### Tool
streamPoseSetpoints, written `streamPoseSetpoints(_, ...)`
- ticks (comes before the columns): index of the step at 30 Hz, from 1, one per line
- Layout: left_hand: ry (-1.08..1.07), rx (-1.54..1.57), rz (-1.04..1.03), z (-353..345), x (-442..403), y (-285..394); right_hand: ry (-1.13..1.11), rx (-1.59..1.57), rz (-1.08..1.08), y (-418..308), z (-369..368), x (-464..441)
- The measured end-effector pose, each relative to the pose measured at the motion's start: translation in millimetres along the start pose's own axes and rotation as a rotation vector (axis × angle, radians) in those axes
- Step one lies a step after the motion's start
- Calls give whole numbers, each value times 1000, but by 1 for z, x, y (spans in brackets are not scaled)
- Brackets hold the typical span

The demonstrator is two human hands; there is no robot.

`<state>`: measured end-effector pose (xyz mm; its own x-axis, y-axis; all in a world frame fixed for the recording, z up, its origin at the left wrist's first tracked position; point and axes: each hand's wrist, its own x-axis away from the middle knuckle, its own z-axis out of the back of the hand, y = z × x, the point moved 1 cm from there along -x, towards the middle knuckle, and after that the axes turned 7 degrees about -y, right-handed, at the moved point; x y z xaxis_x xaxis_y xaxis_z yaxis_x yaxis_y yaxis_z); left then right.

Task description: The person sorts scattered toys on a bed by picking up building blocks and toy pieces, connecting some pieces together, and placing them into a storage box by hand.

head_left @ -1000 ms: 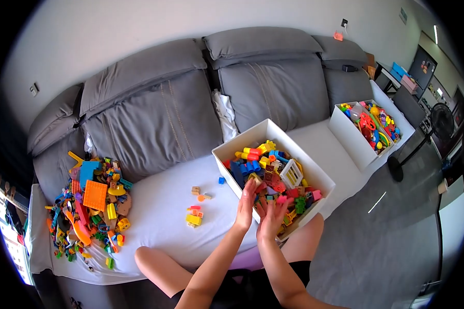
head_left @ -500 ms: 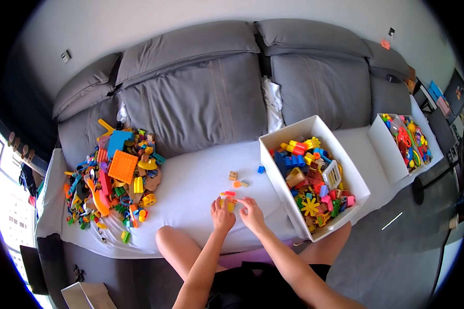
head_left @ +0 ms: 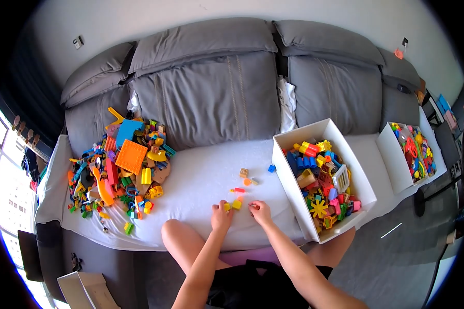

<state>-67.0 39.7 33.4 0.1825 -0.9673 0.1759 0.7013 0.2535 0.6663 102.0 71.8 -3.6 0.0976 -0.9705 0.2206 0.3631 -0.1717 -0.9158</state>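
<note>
Blocks (head_left: 326, 183) crowd the box (head_left: 363, 191) right of my right grip (head_left: 262, 212), whose closure I can't tell; my left grip (head_left: 222, 217) pinches a yellow piece (head_left: 227, 207), loose bits (head_left: 244, 173) ahead and a heap (head_left: 131, 156) leftward still out.

White sheet (head_left: 201, 193) is covering the grey sofa's (head_left: 211, 98) seat. Left end: toy heap (head_left: 131, 156) is sprawling. Middle: tan block (head_left: 244, 173), red piece (head_left: 238, 190), yellow block (head_left: 236, 204) are lying loose. Blue block (head_left: 271, 168) is lying just beside the white box (head_left: 362, 190) of toys. Divided bin (head_left: 394, 159), toy-filled, is standing at far right.
</note>
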Motion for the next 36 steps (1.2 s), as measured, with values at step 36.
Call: streamPoseSetpoints(36, 21, 39, -114, -4, -67, 26, 285, 774, 103, -43, 46, -105)
